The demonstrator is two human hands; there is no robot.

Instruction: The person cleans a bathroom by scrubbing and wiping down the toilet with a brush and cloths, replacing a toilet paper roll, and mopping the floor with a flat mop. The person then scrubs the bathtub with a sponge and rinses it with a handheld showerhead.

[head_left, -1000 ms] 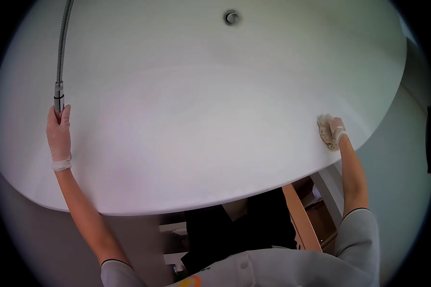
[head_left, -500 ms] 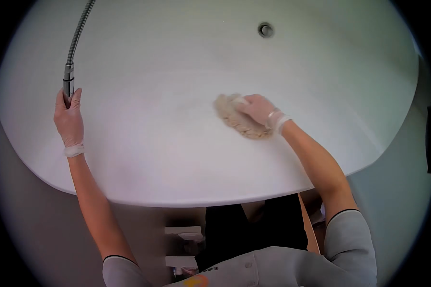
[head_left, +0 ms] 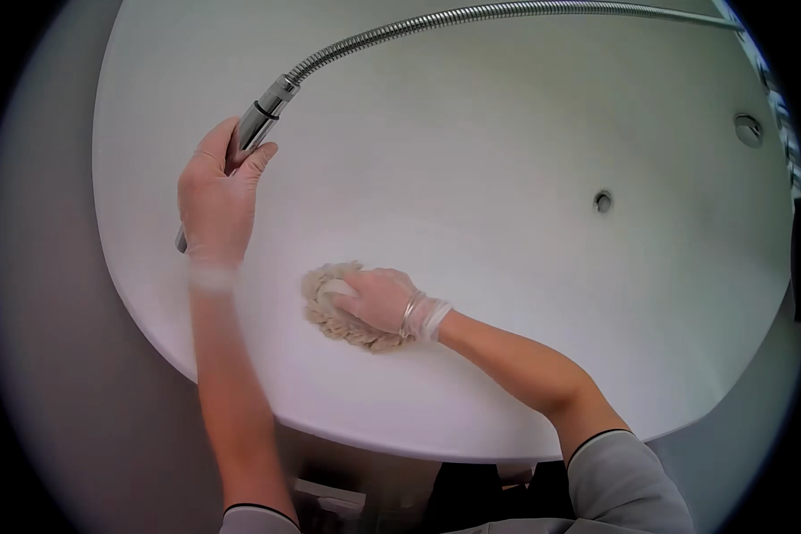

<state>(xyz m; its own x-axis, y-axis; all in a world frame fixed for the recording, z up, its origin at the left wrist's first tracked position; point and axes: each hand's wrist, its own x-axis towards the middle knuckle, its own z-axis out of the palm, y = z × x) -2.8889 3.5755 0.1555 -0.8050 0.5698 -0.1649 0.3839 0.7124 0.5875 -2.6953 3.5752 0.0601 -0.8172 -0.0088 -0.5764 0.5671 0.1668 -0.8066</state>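
While your gray sleeves (head_left: 627, 481) and dark pants (head_left: 467, 492) are showing at the bottom, the near edge of the white tub (head_left: 365, 420) is curving just past them. Your gloved right hand (head_left: 387, 301) is holding a fluffy pad (head_left: 338, 329) against the tub's smooth inside, toward the left. Its fingers are bending over the pad with no gap showing, but some tips are hiding, so I cannot tell how hard they are squeezing. The pad is sticking out to the left of that hand, and its long way is slanting from upper left to lower right. Your right hand is touching it, so that is the nearer one; your gloved left hand (head_left: 217, 198) is sitting apart, up and to the left. That left hand is wrapping around a shiny metal handle (head_left: 256, 125), fingers on one side, thumb on the other. The handle is leaning the other way, from lower left to upper right, crosswise to the pad. From its top, a bendy metal hose (head_left: 472, 12) is arching off to the far right. Farther off, a small round drain (head_left: 602, 202) and then a round metal knob (head_left: 748, 130) are shining.
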